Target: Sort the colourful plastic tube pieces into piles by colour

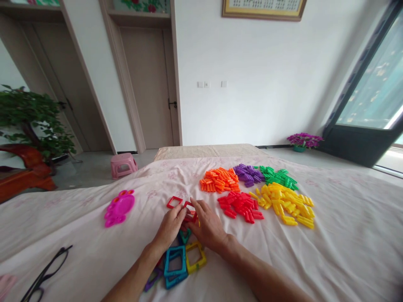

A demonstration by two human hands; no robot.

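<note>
My left hand (171, 223) and my right hand (208, 226) meet near the middle of the cloth. Between their fingertips is a red square magnetic tile (189, 204), which both hands grip; parts of it are hidden by the fingers. Just beyond my left fingers lies another red square tile (170, 205). Under and below my hands is a loose pile with a blue square tile (175, 250), a yellow square tile (199, 265), a green tile (184, 237) and a purple tile (153, 280), some overlapping.
To the right are heaps of plastic sticks: orange (219, 180), purple (248, 174), green (281, 178), red (241, 206) and yellow (286, 202). A magenta paw-shaped tray (122, 206) and black glasses (47, 268) lie left. Past the cloth (94, 243) stands a pink stool (124, 163).
</note>
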